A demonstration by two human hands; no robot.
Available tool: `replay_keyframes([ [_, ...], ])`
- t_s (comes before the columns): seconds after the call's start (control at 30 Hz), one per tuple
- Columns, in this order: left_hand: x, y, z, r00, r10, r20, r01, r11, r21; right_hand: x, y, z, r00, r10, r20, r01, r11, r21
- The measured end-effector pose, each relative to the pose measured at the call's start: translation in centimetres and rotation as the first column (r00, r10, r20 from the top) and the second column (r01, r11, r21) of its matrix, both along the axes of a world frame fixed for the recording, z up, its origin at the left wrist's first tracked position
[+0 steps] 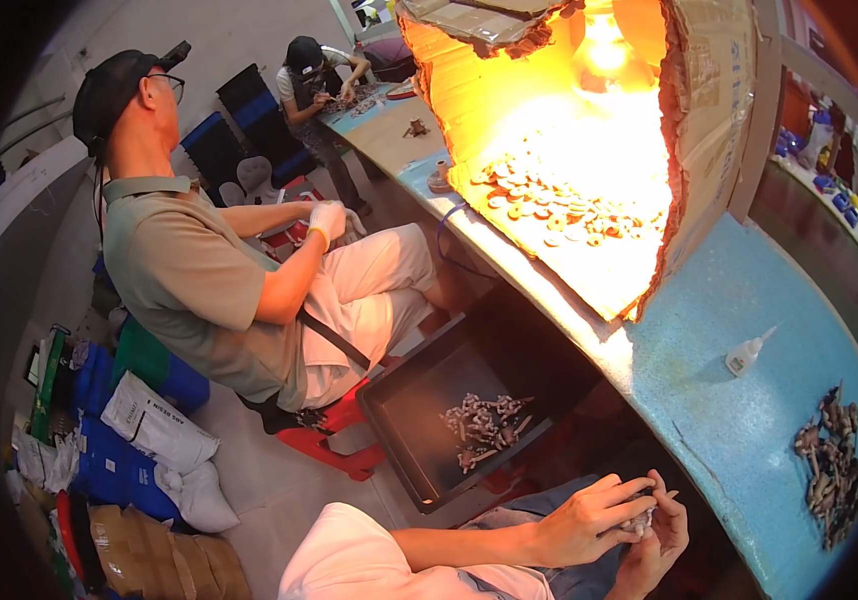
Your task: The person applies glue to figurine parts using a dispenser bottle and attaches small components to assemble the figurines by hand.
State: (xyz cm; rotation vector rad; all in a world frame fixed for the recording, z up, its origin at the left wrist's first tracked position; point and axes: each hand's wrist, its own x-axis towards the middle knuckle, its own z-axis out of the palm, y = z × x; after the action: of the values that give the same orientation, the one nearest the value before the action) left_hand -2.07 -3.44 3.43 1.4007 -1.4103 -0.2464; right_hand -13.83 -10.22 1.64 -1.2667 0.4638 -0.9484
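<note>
Low in the view, my left hand and my right hand meet above my lap. Their fingers are closed around a small pale, knobbly piece, mostly covered by the fingertips. Its exact kind does not show. To the left of my hands, a black tray holds a heap of small pinkish, limb-like pieces. On the blue tabletop to the right stand a small white bottle with a thin nozzle and a pile of dark brown, jointed-looking pieces.
An open cardboard box with a glowing lamp holds many small round pieces. A gloved co-worker sits at the left; another person works farther back. Sacks and blue bins crowd the left floor.
</note>
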Motion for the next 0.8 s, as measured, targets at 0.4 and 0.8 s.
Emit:
replay_keyframes([
  [0.4, -0.17, 0.27, -0.15, 1.000, 0.005, -0.010, -0.005, 1.000, -0.003, -0.40, 0.28, -0.69, 1.000, 0.006, 0.009, -0.007, 1.000, 0.021],
  [0.8, -0.18, 0.34, -0.35, 1.000, 0.000, -0.007, 0.000, 1.000, 0.007, -0.39, 0.34, -0.59, 1.000, 0.005, 0.013, -0.005, 1.000, 0.018],
])
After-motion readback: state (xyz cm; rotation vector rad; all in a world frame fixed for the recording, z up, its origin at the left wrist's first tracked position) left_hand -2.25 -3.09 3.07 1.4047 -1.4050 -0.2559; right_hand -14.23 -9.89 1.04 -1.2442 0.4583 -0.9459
